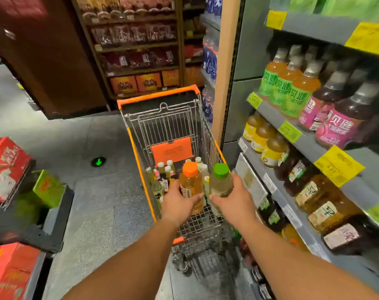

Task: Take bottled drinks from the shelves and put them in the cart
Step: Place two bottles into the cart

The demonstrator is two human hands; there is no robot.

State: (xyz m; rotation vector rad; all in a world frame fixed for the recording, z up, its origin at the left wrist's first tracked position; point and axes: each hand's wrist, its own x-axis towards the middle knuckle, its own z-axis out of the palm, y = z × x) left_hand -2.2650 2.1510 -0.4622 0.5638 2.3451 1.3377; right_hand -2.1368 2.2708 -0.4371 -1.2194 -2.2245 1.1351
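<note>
My left hand [179, 204] grips an amber bottle with an orange cap [190, 180], held upright over the near end of the cart. My right hand [234, 198] grips a pale bottle with a green cap [220, 182] right beside it. Both bottles hover above the wire cart [141, 165], which has orange trim and stands in the aisle ahead of me. Several white-capped bottles [164, 172] stand in the cart's far part. Drink shelves [303, 146] on my right hold rows of bottled teas and juices.
Stacked red and green drink cartons [9, 167] sit on dark pallets at my left. A brown wall and snack shelves [138, 46] stand beyond the cart. A green arrow marker [98, 161] is set in the grey floor left of the cart.
</note>
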